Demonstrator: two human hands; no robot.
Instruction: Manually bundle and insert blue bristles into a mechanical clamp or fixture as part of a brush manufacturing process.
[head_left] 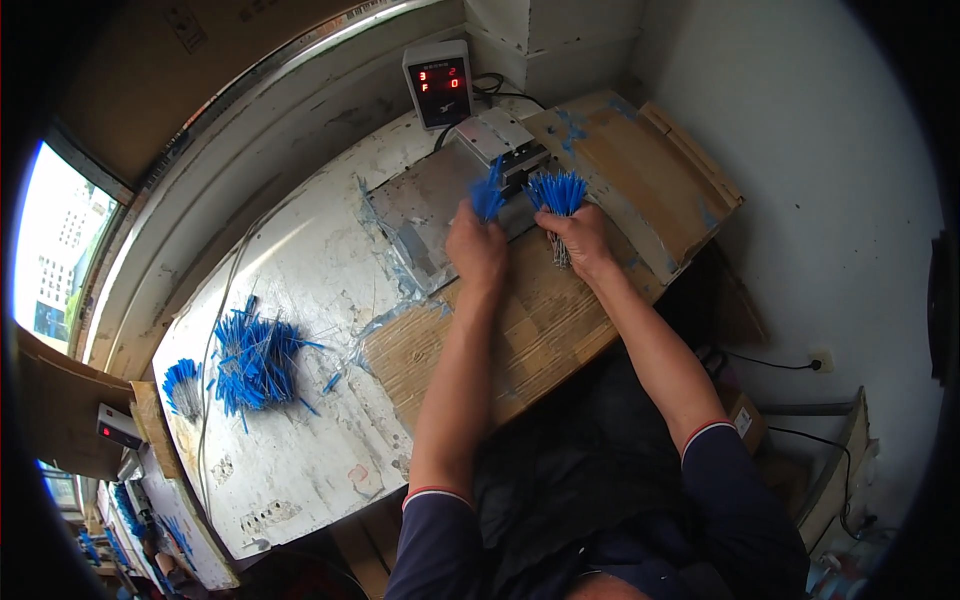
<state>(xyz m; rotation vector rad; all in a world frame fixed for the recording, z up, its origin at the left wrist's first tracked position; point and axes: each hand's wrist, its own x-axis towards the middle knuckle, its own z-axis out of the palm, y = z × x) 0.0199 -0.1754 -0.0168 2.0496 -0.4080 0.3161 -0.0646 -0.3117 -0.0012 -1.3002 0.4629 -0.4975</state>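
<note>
My right hand (582, 238) is closed round a thick bundle of thin silvery rods with blue ends (557, 190). The blue ends point up and away from me, and the bare rods stick out below the fist. To its left, my left hand (476, 248) is closed on a smaller bunch of blue-ended rods (487, 196), smeared by motion. Both hands are above a cardboard-covered part of the bench, just in front of a small metal fixture (505, 150). On the bench's left side lies a tangled heap of the same rods (255, 360), with a smaller bunch (182, 388) beside it.
A box with a red digital display (437, 85) stands behind the fixture, with black cables near it. Cardboard (630, 170) covers the right end of the worn white bench (330, 260). A thin cable (205, 440) crosses the bench's left side. A wall rises at right.
</note>
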